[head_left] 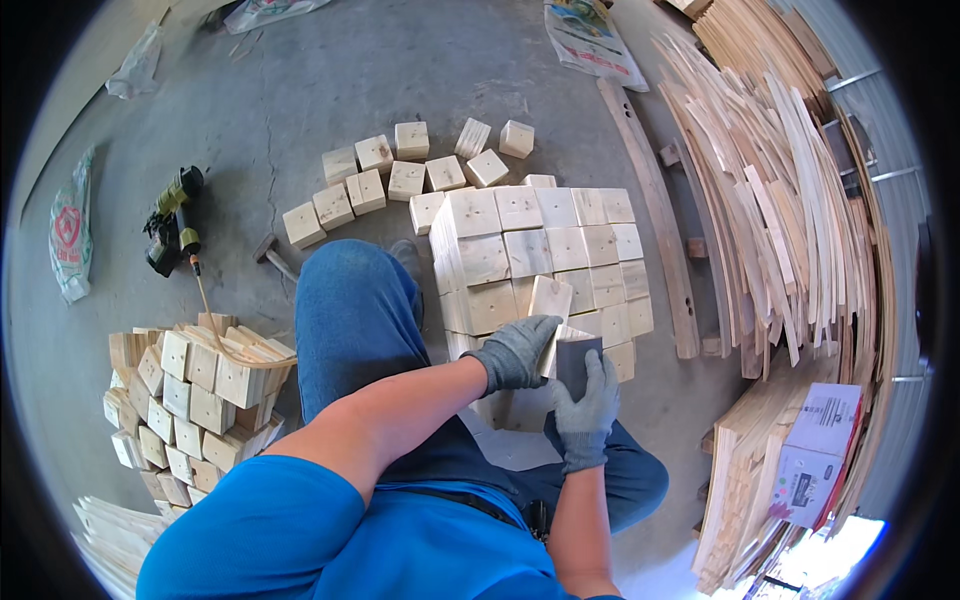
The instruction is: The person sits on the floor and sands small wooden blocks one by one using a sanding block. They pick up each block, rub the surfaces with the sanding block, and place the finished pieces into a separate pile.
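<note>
My left hand (pixel 516 354), in a grey work glove, is closed on a wooden block (pixel 550 298). Its pale face sticks out beyond my fingers. My right hand (pixel 587 405), gloved the same way, grips a dark grey rectangular pad (pixel 576 362) right beside that block. Whether pad and wood touch is hard to make out. Both hands are over the near edge of a tight stack of wooden blocks (pixel 565 247), set in rows with small dark marks on their ends. My blue-jeaned legs frame the near side of the stack.
Loose blocks (pixel 406 180) lie in an arc beyond the stack. At left are a nail gun (pixel 180 220) with a hose, a hammer (pixel 274 256) and a block heap (pixel 190 400). To the right lie a long beam (pixel 655 215), wood strips (pixel 740 190) and a carton (pixel 815 455).
</note>
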Demonstrator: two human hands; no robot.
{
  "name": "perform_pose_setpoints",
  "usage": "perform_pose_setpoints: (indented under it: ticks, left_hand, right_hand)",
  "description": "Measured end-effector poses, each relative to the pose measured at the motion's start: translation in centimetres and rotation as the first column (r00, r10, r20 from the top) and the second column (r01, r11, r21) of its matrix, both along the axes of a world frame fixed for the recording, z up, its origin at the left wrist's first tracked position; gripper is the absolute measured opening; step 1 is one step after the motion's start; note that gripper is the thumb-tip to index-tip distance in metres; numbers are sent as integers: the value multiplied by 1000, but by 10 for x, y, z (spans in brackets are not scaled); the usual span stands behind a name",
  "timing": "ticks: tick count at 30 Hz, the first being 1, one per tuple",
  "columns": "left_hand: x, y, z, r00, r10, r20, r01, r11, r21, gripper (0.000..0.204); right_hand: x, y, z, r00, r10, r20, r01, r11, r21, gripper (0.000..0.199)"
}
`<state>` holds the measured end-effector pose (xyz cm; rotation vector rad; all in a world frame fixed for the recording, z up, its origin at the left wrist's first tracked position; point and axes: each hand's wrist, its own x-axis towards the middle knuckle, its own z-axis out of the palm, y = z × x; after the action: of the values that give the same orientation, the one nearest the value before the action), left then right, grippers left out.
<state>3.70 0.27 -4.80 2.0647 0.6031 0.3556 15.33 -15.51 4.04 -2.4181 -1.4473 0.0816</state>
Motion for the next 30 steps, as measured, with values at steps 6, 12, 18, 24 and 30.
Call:
perform_pose_setpoints:
  ticks: [6,12,18,24,30]
  left_hand:
    - [3,0,-6,1000,16,25,-17,999,37,110]
    - [-1,1,-7,997,26,68,-28,999,33,108]
    - [-2,1,1,1000,-3,31,3,1000,16,109]
    - [0,1,-4,1000,5,7,-5,1000,5,110]
    - [3,0,-7,1000,15,27,-16,999,33,108]
  right_hand:
    - [43,62,-9,999,-42,-16,43,999,8,78]
    - [29,57,-4,998,-58,-18,58,998,-3,80]
    - [-7,-8,2,1000,9,7,-9,1000,3,84]
    - [-15,-33,4,999,40,2,-40,999,-15,86]
    - [20,20,-3,1000,13,16,-14,1000,24,81]
